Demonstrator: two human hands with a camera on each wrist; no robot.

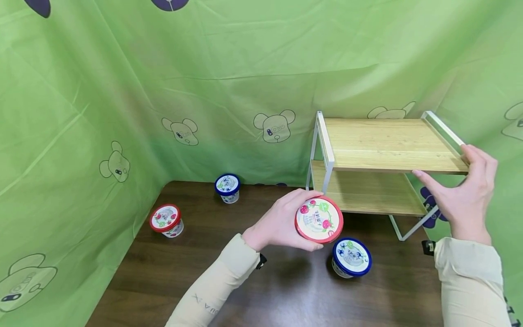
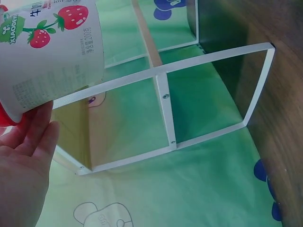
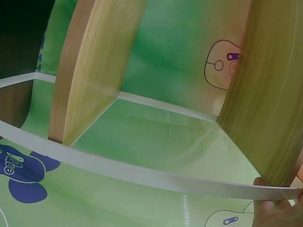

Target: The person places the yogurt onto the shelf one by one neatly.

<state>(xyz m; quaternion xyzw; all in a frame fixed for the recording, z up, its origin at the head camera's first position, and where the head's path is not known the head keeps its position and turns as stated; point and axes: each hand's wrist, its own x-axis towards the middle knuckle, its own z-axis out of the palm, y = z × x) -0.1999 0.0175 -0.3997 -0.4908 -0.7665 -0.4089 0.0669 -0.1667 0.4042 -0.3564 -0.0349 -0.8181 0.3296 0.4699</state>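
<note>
Green cloth [image 1: 229,50] hangs behind the left hand [image 1: 283,222] gripping a strawberry tub [image 1: 318,222].

Green cloth walls [image 1: 229,54] show a curtained booth.

Grn cloth backdrop [image 1: 229,59], creased, w/ bear-head prints [image 1: 274,127]; dk brn wood-grain tabletop [image 1: 163,272] below, soft glare [image 1: 302,304] nr front

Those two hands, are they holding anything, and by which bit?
The left hand holds a red-lidded strawberry tub by its sides, near the top. The right hand grips the wooden shelf by its upper front right corner.
</note>
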